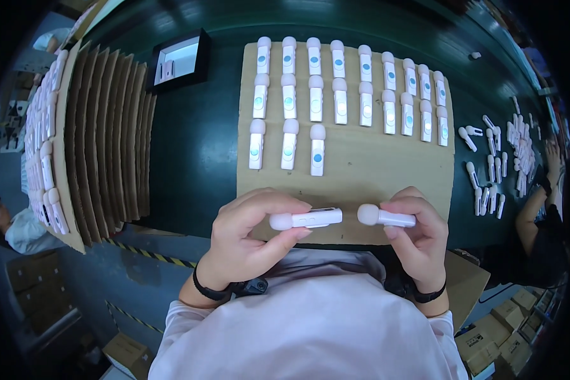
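Observation:
In my left hand I hold a small white clip-on microphone with a pale pink foam tip. It lies sideways between thumb and forefinger, its foam end to the left, small buttons and a dark strip showing. A second white microphone is pinched in my right hand, its foam tip also pointing left. The two are close together but apart, over the near edge of a cardboard sheet. On that sheet stand rows of similar microphones, most showing a round blue or pale disc.
To the left rises a stack of cardboard sheets with more microphones on its outer face. A black-framed box sits behind it. Loose microphones lie scattered and heaped at the right, beside another person's arm.

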Demonstrator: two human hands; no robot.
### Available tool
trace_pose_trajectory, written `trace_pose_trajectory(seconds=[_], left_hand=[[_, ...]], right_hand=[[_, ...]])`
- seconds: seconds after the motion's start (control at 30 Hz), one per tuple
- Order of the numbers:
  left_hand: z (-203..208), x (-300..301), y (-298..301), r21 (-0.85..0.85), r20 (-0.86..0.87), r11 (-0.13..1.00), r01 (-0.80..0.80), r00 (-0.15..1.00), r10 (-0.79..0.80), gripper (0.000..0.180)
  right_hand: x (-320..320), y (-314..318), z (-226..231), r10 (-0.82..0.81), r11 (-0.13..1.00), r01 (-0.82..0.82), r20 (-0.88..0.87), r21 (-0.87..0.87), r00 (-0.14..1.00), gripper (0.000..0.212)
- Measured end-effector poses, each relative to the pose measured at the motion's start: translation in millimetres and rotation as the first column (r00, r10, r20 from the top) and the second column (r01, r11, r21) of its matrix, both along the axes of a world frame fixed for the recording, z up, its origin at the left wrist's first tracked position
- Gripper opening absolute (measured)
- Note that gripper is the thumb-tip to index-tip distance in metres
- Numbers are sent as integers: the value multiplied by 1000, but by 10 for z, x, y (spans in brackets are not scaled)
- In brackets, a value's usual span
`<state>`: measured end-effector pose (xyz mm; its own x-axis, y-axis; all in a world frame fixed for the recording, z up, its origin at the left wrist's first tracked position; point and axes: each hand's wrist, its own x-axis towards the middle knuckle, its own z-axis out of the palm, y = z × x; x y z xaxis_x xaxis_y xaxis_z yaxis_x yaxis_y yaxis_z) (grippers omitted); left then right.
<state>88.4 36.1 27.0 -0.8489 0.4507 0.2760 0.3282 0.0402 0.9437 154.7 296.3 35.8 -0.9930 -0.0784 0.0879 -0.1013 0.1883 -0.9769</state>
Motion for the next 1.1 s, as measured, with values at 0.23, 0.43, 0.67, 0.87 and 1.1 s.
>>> trace_pose_trajectory(seconds=[0.23, 0.43, 0.67, 0.87, 1.1], left_hand=[[-12, -36, 44, 33, 61, 997, 69, 996, -71, 24], [19, -57, 85, -18, 9, 997, 70, 998, -70, 24], [8, -68, 114, -67, -22, 995, 73, 997, -75, 22], [-1, -18, 146, 56, 128, 996, 63, 989, -69, 24], [-27, -19, 138, 46, 105, 996, 81, 991, -85, 26]], right_hand=[[-56, -107, -109, 9, 1000, -11, -110, -16, 994, 26], [-120, -75, -101, 56, 997, -45, -206, 57, 977, 30], [-145, -83, -116, 6, 997, 13, -239, 78, 971, 31], [-144, -76, -138, -6, 999, 16, -235, 40, 972, 33], [-155, -96, -139, -25, 999, 30, -223, 17, 975, 31]])
